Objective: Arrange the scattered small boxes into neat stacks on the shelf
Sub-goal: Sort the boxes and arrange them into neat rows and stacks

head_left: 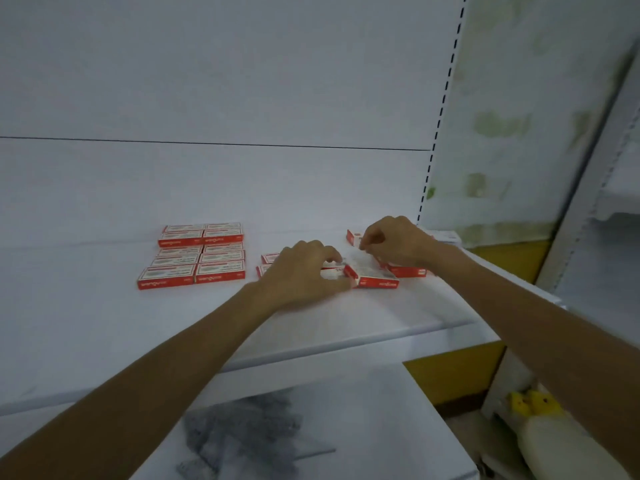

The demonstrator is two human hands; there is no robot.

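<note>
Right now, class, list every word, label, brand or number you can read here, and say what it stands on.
front-left box, red side: white brand word, too blurred to read.
stacked boxes, white tops: print too small to read.
loose box, red side: white print, blurred.
No other text shows.

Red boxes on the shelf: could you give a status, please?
Left hand grips a red-and-white cardboard box. Right hand curled over far box, grip unclear. Left stacks neat; nothing blocking.
</note>
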